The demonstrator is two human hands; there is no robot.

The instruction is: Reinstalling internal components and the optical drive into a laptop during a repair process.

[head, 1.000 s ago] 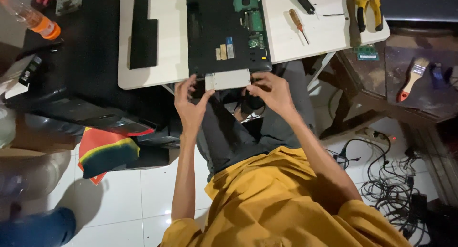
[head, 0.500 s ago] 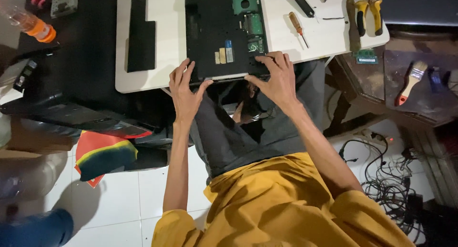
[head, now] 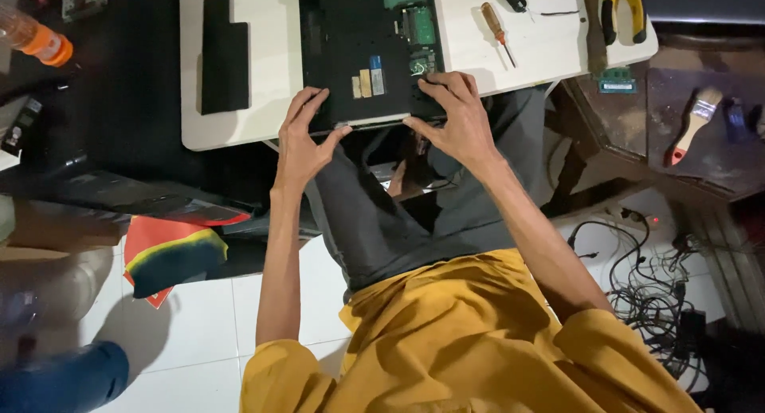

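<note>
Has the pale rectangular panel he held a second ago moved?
Yes. It is gone from off the white table edge; both hands now press the open black laptop there.

Both hands are crowding the near edge of the opened laptop base (head: 355, 54): left hand (head: 301, 142) at its left corner, right hand (head: 454, 118) at its right. A bare strip of white table (head: 267, 54) is lying open between the laptop and the black bar (head: 223, 50). To the right, a screwdriver (head: 498, 30) and yellow-handled pliers (head: 621, 6) are blocking the tabletop. The person's knees are filling the space below the table edge.
</note>
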